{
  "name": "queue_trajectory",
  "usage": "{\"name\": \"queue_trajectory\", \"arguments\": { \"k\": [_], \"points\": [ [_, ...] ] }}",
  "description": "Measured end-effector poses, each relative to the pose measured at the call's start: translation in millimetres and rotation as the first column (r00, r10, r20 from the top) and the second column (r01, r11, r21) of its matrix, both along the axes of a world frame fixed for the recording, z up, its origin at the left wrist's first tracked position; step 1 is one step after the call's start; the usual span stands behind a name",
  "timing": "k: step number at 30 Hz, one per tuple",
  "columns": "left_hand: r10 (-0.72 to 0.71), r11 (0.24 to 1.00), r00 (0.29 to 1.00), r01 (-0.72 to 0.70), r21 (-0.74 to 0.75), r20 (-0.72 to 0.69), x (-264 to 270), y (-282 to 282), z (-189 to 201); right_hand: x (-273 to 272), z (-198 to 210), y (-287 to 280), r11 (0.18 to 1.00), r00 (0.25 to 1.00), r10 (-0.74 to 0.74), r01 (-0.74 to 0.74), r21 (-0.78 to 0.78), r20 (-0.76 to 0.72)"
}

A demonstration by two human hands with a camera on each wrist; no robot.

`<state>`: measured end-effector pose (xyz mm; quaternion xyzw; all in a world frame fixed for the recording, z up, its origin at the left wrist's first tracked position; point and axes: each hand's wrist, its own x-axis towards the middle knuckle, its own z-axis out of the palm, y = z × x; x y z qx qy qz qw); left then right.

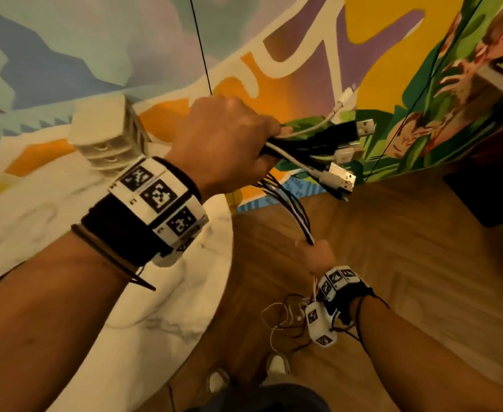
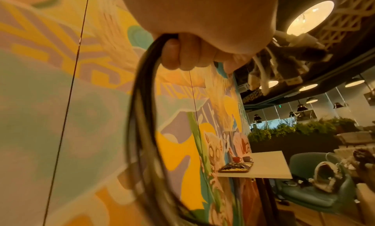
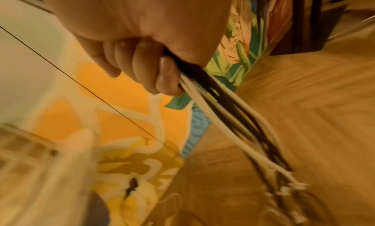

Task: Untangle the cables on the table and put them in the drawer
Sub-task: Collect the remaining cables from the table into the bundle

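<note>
The cables point(image 1: 291, 203) are off the table point(image 1: 66, 203) and in the air as one bundle, stretched between my two hands out over the wooden floor point(image 1: 422, 248). My left hand point(image 1: 229, 147) is wrapped in a fist round the plug end, with the connectors point(image 1: 345, 150) fanning out past the knuckles. My right hand point(image 1: 318, 254) is lower down, fingers point(image 3: 166, 75) curled round the same strands, and the loose tails dangle below it toward the floor. I judge I am in the straightening step: the bundle is gathered and being drawn out lengthwise, so the untangling looks largely done and the stowing is not yet begun. Next I would need to coil or fold the slack so nothing trails, then carry it to the drawer; the small white drawer unit point(image 1: 110, 135) on the table seems the likely one, though I cannot tell whether any drawer is open. Counting: one bundle, black and white strands mixed; I make out at least five plugs, but blur and overlap keep me from a firm cable count.
</note>
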<state>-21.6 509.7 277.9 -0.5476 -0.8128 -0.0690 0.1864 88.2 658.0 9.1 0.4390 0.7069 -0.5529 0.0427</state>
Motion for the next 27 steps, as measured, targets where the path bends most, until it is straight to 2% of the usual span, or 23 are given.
{"name": "queue_trajectory", "arguments": {
  "k": [2, 4, 7, 9, 11, 13, 14, 16, 18, 20, 23, 27],
  "points": [
    [0.041, 0.996, 0.995, -0.034, -0.086, 0.092, 1.8, 2.4, -16.8, -6.6, 20.3, -2.5, 0.999, 0.996, -0.037, 0.034, -0.035, -0.081],
    [0.06, 0.994, 0.977, -0.039, -0.104, 0.205, 5.2, 7.3, -39.1, -9.5, 45.2, -6.3, 0.994, 0.977, -0.061, 0.04, -0.106, -0.202],
    [0.143, 0.99, 0.894, -0.13, -0.06, 0.424, 12.1, 17.7, -72.8, -18.0, 89.9, -11.8, 0.982, 0.923, -0.096, 0.027, -0.187, -0.373],
    [0.164, 0.98, 0.79, -0.199, -0.005, 0.59, 15.4, 24.3, -86.5, -22.3, 116.2, -14.6, 0.979, 0.891, -0.065, -0.029, -0.2, -0.449],
    [0.115, 0.961, 0.631, -0.266, 0.074, 0.767, 16.7, 31.0, -87.7, -24.0, 138.1, -16.4, 0.98, 0.87, 0.001, -0.1, -0.174, -0.493],
    [0.057, 0.937, 0.47, -0.33, 0.116, 0.881, 14.7, 36.9, -79.6, -24.8, 156.1, -17.4, 0.978, 0.848, 0.127, -0.194, -0.078, -0.514],
    [0.034, 0.934, 0.425, -0.336, 0.123, 0.905, 12.5, 38.8, -75.3, -25.8, 163.4, -18.6, 0.972, 0.837, 0.197, -0.235, -0.01, -0.51],
    [0.005, 0.93, 0.38, -0.341, 0.135, 0.925, 8.4, 46.2, -68.6, -28.1, 173.0, -16.9, 0.959, 0.816, 0.279, -0.261, 0.107, -0.506],
    [0.013, 0.915, 0.41, -0.374, 0.155, 0.912, 6.5, 53.7, -64.0, -31.5, 173.9, -15.7, 0.959, 0.8, 0.284, -0.245, 0.143, -0.529],
    [0.019, 0.906, 0.497, -0.375, 0.195, 0.867, 9.1, 59.2, -58.5, -30.1, 159.9, -16.5, 0.969, 0.801, 0.246, -0.22, 0.114, -0.546],
    [-0.049, 0.89, 0.589, -0.342, 0.303, 0.807, 9.0, 61.1, -43.1, -14.2, 106.4, -17.4, 0.982, 0.854, 0.165, -0.191, -0.003, -0.493],
    [-0.054, 0.885, 0.697, -0.298, 0.357, 0.715, 5.6, 61.0, -29.7, 0.2, 36.9, 0.1, 0.999, 0.952, 0.006, -0.019, -0.038, -0.307]
  ]
}}
